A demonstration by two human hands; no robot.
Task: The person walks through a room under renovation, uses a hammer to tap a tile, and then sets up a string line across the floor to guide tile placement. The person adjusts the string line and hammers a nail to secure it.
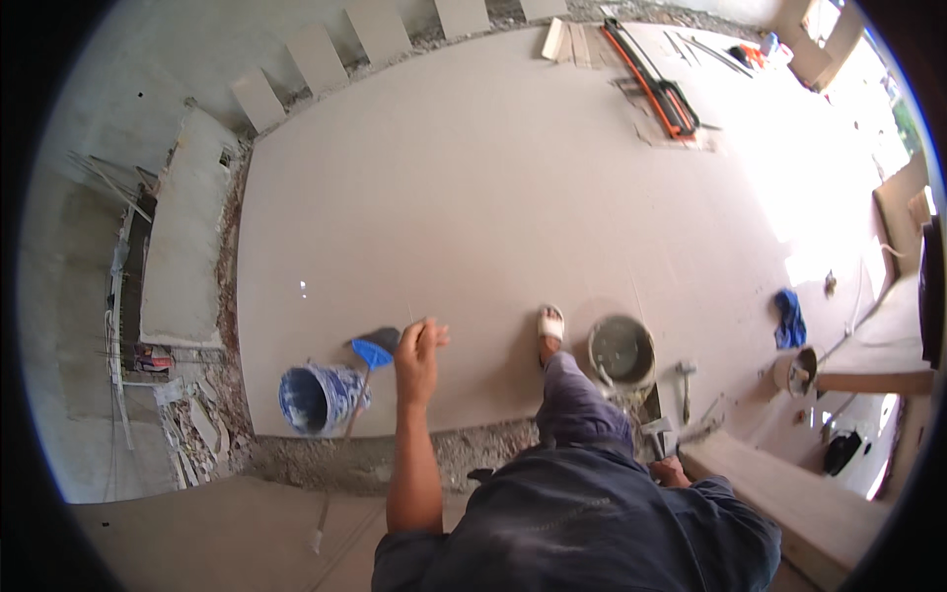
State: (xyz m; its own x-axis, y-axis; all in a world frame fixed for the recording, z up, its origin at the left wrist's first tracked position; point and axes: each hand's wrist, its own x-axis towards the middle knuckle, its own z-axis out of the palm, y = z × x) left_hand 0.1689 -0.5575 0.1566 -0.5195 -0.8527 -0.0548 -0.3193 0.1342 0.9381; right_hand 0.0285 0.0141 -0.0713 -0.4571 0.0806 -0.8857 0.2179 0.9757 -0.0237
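My left hand (419,360) is raised over the pale floor, its fingers loosely bent and partly apart, with nothing visible in them. Just left of it are a broom with a blue head (373,353) and a paint-splashed blue bucket (305,401). Low beside my right hip, my right hand (671,473) is closed round the handle of a trowel (659,430); my body and sleeve partly cover that hand. A grey bucket (621,345) with grey contents stands ahead of the trowel, and a mallet (686,387) lies to its right.
My sandalled foot (550,324) is on the tiled floor (424,187). Far off lies an orange and black tile cutter (651,79). Tiles (377,32) lean along the back wall. A blue cloth (788,320), a small bucket (794,372) and a long board (779,498) are at right.
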